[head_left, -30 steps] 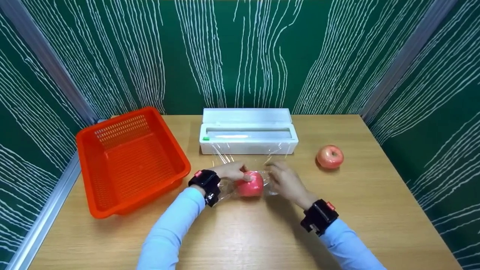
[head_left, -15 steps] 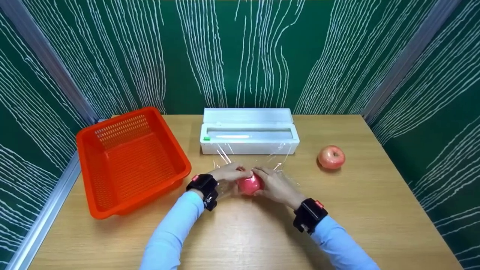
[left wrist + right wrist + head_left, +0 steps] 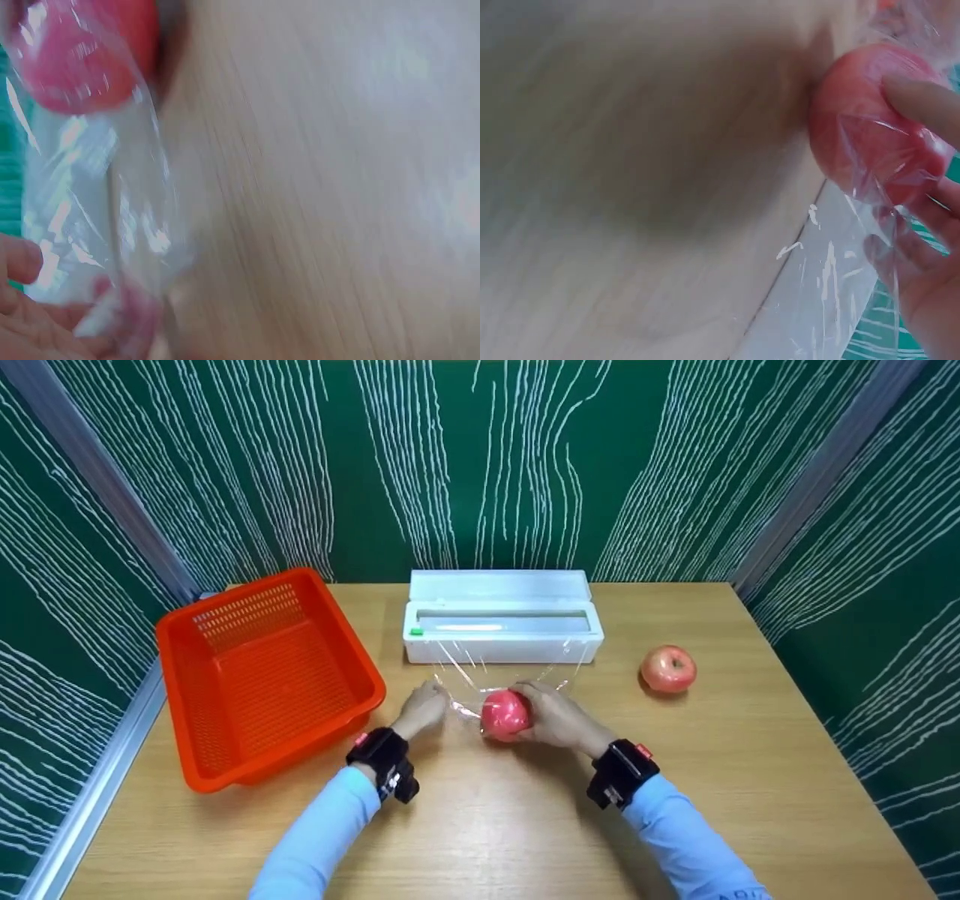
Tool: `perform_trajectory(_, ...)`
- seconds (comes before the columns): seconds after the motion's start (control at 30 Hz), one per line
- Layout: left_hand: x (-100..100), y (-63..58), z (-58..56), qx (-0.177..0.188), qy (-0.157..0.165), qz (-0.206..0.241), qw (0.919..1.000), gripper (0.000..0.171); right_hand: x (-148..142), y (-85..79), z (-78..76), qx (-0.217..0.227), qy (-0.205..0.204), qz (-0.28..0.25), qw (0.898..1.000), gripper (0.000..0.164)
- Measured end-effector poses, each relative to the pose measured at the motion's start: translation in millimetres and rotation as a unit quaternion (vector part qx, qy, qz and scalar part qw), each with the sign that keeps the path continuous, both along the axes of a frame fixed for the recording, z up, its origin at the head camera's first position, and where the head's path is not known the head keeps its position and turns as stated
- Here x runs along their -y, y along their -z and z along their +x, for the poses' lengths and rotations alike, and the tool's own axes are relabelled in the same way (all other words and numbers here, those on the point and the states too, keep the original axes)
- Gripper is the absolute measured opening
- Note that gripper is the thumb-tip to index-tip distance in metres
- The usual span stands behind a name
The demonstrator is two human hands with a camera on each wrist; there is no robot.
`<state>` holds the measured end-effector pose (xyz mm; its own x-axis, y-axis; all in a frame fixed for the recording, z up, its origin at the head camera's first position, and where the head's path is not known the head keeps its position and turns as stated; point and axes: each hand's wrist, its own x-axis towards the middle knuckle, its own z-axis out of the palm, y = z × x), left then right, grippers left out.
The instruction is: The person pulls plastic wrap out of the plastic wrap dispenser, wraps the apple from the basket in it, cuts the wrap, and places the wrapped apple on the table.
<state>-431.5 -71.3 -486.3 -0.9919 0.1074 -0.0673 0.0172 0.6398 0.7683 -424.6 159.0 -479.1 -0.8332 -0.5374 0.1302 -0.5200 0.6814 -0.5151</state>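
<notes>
A red apple (image 3: pixel 505 715) lies at the middle of the table, partly covered by clear plastic wrap (image 3: pixel 465 690) that runs to the white dispenser box (image 3: pixel 504 651) behind it. My right hand (image 3: pixel 559 720) grips the apple from its right side, thumb and fingers around it; film lies over the apple (image 3: pixel 877 127) in the right wrist view. To the left of the apple, my left hand (image 3: pixel 424 709) pinches the edge of the wrap. In the left wrist view the film (image 3: pixel 97 195) stretches between the apple and those fingers, where the exact grip is blurred.
An orange-red perforated basket (image 3: pixel 277 690) stands at the left of the table (image 3: pixel 465 840). A second apple (image 3: pixel 668 669) sits at the right. The dispenser's lid (image 3: pixel 501 585) is raised. Green panels with white streaks (image 3: pixel 375 472) enclose the table's back and sides.
My right hand came in from the right and took hold of the apple. My left hand let go of the apple and moved left, drawing the film edge out.
</notes>
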Motion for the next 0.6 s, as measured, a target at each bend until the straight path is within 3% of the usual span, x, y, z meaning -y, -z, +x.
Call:
perform_trajectory(0.07, -7.0, -3.0, 7.0, -0.057, 0.033, -0.014, 0.9977, 0.029, 1.0, -2.5, -6.0, 0.033, -0.003, -0.018, 0.999, 0.077)
perform_trajectory(0.13, -16.9, -3.8, 12.7, -0.131, 0.096, -0.057, 0.985, 0.034, 1.8, -5.3, -11.6, 0.063, -0.003, -0.025, 0.998, 0.077)
perform_trajectory(0.23, -30.4, 0.0, 19.3, -0.229, 0.183, -0.168, 0.9412, 0.056, 2.7, -9.0, -19.6, 0.099, -0.004, -0.011, 0.995, 0.079)
perform_trajectory(0.3, -36.9, 4.3, 20.3, -0.272, 0.21, -0.232, 0.91, 0.071, 3.9, -11.6, -24.5, 0.121, -0.005, -0.001, 0.993, 0.08)
perform_trajectory(0.37, -40.8, 9.9, 19.6, -0.29, 0.212, -0.277, 0.8912, 0.082, 4.7, -14.3, -29.1, 0.146, -0.007, 0.004, 0.989, 0.082)
perform_trajectory(0.5, -44.7, 21.3, 14.6, -0.309, 0.197, -0.305, 0.8788, 0.091, 5.2, -18.3, -37.0, 0.19, -0.009, -0.009, 0.982, 0.082)
perform_trajectory(0.6, -46.9, 27.2, 10.5, -0.325, 0.195, -0.302, 0.8746, 0.094, 3.4, -17.7, -41.8, 0.214, -0.006, -0.017, 0.977, 0.08)
